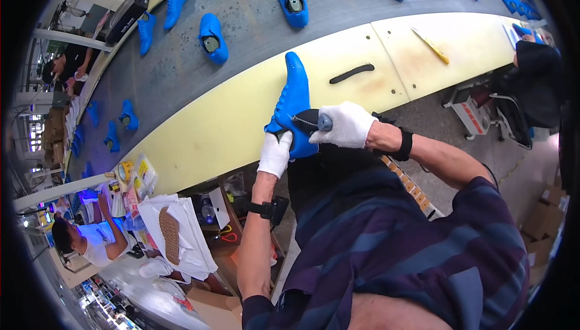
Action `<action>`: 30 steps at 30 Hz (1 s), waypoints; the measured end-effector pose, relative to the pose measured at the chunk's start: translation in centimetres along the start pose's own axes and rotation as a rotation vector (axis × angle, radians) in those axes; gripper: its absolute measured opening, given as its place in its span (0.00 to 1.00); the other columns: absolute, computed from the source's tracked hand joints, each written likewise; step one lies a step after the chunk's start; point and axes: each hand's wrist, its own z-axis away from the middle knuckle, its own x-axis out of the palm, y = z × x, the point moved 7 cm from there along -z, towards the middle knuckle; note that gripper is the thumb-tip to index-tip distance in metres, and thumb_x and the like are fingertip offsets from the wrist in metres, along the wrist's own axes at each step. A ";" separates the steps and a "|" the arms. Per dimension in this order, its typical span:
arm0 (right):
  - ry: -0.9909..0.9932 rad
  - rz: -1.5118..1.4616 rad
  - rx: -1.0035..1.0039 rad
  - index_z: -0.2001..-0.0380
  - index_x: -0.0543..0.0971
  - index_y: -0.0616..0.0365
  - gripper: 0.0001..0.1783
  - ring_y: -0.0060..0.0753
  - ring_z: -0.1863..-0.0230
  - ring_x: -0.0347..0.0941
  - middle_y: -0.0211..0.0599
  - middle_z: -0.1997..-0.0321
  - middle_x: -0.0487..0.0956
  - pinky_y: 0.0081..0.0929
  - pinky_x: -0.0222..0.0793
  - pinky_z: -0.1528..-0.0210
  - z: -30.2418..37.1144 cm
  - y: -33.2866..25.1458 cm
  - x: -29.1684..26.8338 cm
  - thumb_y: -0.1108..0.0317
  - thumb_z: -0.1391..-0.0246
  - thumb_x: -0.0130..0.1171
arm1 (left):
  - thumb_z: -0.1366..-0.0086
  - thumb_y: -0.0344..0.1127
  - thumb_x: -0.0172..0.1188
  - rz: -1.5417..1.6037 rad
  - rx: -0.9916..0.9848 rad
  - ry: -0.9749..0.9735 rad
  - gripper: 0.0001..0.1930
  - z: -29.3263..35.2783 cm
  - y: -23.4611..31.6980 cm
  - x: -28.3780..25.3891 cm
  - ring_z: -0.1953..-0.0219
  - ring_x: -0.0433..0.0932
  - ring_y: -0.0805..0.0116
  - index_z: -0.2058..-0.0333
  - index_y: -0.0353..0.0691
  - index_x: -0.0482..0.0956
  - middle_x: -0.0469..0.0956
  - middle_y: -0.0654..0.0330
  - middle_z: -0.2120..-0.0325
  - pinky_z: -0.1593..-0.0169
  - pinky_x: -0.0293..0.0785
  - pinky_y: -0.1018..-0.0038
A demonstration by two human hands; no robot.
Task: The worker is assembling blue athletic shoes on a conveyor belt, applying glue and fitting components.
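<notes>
A blue sneaker-shaped shoe (292,94) lies at the near edge of the cream worktop, its toe pointing away from me. My left hand (276,153), in a white knit glove, grips the shoe at its collar and heel. My right hand (347,124), gloved too, is closed around a hand tool with a grey rounded handle (325,122). A thin metal shaft runs from the tool toward the shoe's opening; its exact kind is unclear. A dark patch beside the shaft is hard to make out. Farther right on the worktop lies a curved black strip (351,74).
A yellow-handled knife (431,46) lies farther right on the worktop (199,131). Beyond it, a grey conveyor belt (254,22) carries several blue shoes. At my left are a brown shoe sole (170,236) on white sheets and a seated co-worker (90,239). Another person in dark clothing (538,82) is at right.
</notes>
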 end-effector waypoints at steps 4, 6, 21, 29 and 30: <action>0.050 -0.030 0.037 0.72 0.81 0.60 0.25 0.52 0.74 0.81 0.51 0.77 0.81 0.42 0.75 0.68 -0.5 0.7 -0.3 0.49 0.51 0.80 | 0.26 0.40 0.60 -0.027 -0.022 0.042 0.19 0.7 1.6 0.6 0.65 0.85 0.55 0.44 0.33 0.73 0.81 0.47 0.59 0.69 0.84 0.62; 0.051 -0.018 0.049 0.72 0.81 0.61 0.25 0.52 0.74 0.81 0.51 0.76 0.81 0.42 0.75 0.68 -0.8 0.2 -0.4 0.49 0.51 0.80 | 0.26 0.40 0.61 -0.034 -0.042 0.073 0.19 1.1 1.5 0.4 0.64 0.85 0.56 0.45 0.32 0.74 0.82 0.47 0.60 0.68 0.84 0.62; -0.116 0.055 0.003 0.65 0.87 0.62 0.27 0.54 0.65 0.85 0.55 0.69 0.85 0.40 0.79 0.58 -5.6 -0.4 -2.5 0.44 0.47 0.72 | 0.29 0.52 0.60 -0.452 0.100 0.260 0.26 1.6 3.9 1.2 0.52 0.80 0.28 0.48 0.31 0.75 0.82 0.32 0.56 0.47 0.74 0.44; -0.165 0.198 0.026 0.65 0.88 0.61 0.26 0.51 0.66 0.85 0.52 0.70 0.85 0.40 0.79 0.60 -7.0 -2.0 -3.7 0.44 0.46 0.69 | 0.29 0.53 0.59 -0.422 0.059 0.222 0.27 1.4 3.7 1.5 0.50 0.80 0.28 0.46 0.32 0.74 0.81 0.31 0.54 0.46 0.74 0.44; -0.167 0.223 0.013 0.65 0.88 0.61 0.26 0.51 0.66 0.85 0.52 0.70 0.85 0.41 0.79 0.60 -7.0 -2.0 -3.5 0.44 0.46 0.69 | 0.29 0.53 0.59 -0.436 0.062 0.210 0.28 1.3 3.6 1.6 0.50 0.79 0.28 0.45 0.32 0.74 0.81 0.31 0.54 0.45 0.74 0.44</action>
